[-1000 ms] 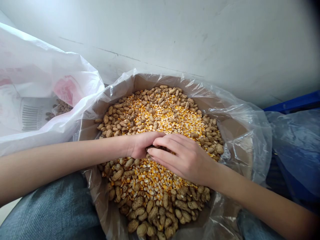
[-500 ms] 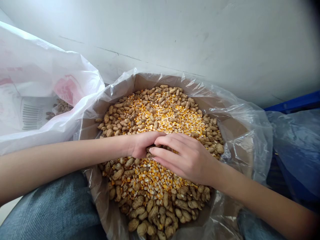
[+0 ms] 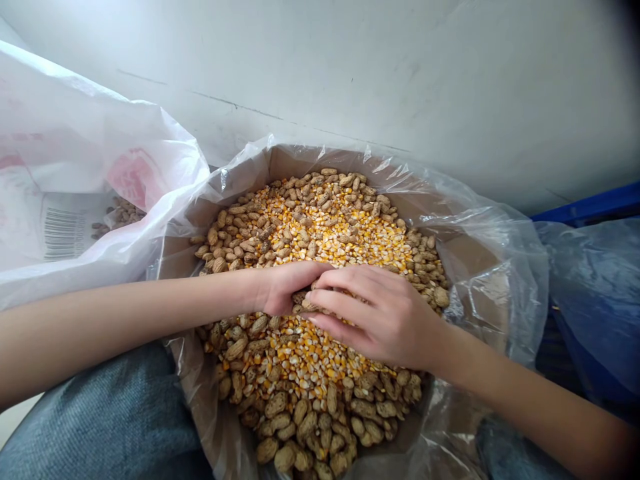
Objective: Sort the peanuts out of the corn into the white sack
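Observation:
My left hand [image 3: 289, 287] reaches in over the middle of the heap, curled around a cluster of unshelled peanuts [image 3: 306, 303]; its fingertips are hidden under the other hand. Bent over that same cluster from the right, my right hand [image 3: 375, 313] has its fingers closed on the peanuts, with some shells showing between them. Yellow and white corn kernels [image 3: 310, 357] lie loose below and behind both hands. More peanuts in the shell [image 3: 300, 427] ring the corn along the near and far sides.
Clear plastic lining [image 3: 480, 220] covers the cardboard box [image 3: 455, 260] around the heap. A white printed bag [image 3: 75, 153] with more contents stands at the left. A pale wall [image 3: 350, 73] rises behind, and a blue crate [image 3: 590, 203] draped in plastic is at the right.
My right hand has shifted slightly to the right, uncovering more of the peanuts between the hands. My left hand stays nearly in place.

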`<state>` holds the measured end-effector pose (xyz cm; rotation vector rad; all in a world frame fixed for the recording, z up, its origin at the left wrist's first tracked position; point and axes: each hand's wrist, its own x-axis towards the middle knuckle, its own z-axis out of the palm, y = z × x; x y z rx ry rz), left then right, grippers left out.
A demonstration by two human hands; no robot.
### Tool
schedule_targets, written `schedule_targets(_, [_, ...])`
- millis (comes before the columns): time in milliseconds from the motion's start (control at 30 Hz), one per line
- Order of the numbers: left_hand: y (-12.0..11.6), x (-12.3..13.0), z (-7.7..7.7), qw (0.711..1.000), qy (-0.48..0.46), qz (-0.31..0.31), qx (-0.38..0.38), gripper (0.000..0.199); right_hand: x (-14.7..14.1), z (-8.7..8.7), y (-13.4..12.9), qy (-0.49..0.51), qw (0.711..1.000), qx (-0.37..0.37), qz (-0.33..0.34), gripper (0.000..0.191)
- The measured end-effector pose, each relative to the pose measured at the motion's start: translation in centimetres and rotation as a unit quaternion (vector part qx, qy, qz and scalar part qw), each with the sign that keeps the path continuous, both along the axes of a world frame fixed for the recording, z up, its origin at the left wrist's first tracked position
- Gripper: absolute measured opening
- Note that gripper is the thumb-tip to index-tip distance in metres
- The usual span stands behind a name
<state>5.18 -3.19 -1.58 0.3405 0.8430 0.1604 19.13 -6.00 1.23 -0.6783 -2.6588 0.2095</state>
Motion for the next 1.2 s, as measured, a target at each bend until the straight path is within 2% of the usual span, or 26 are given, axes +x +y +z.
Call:
schedule_targets(100, [0.2,-0.1,-0.2,1.000,-0.005,-0.018,-0.003,0.020,0.5,0.5,0.4,0.030,0.997,-0.007,-0.074,0.016])
schedule_targets(167, [0.3,-0.2,-0.4,1.000,-0.006,-0.021,0.006,0.015,0.9,0.7,0.8,0.015,0.990,-0.020,-0.138,0.016])
schedule_targets(233, [0.3,-0.2,-0.4,1.000,0.000,-0.024,0.009,0.012,1.4,0.5,1.1,-0.044,0.980,-0.038,-0.192,0.017])
schedule_targets(300, [0.3,-0.3,-0.5,1.000,0.009,-0.022,0.005,0.012,1.8,0.0,1.4,-0.128,0.967,-0.055,-0.214,0.021])
schedule_targets(367, [0.3,-0.2,-0.5,1.000,0.018,-0.019,0.000,0.013,2.1,-0.7,1.4,-0.198,0.954,-0.073,-0.211,0.025])
schedule_targets(467, [0.2,-0.1,-0.5,1.000,0.016,-0.025,-0.009,0.016,2.3,-1.4,1.4,-0.245,0.946,-0.099,-0.190,0.026])
schedule_targets(600, [0.3,-0.1,-0.6,1.000,-0.005,-0.026,-0.016,0.019,2.3,-1.3,1.3,-0.246,0.947,-0.098,-0.180,0.027])
schedule_targets(900, [0.4,-0.1,-0.3,0.999,-0.013,-0.029,-0.013,0.021,2.4,-1.5,1.6,-0.277,0.933,-0.032,-0.226,0.025])
schedule_targets(1200, [0.4,-0.1,-0.3,0.999,-0.017,-0.021,-0.023,0.019,2.3,-1.6,1.7,-0.323,0.919,-0.074,-0.212,0.013])
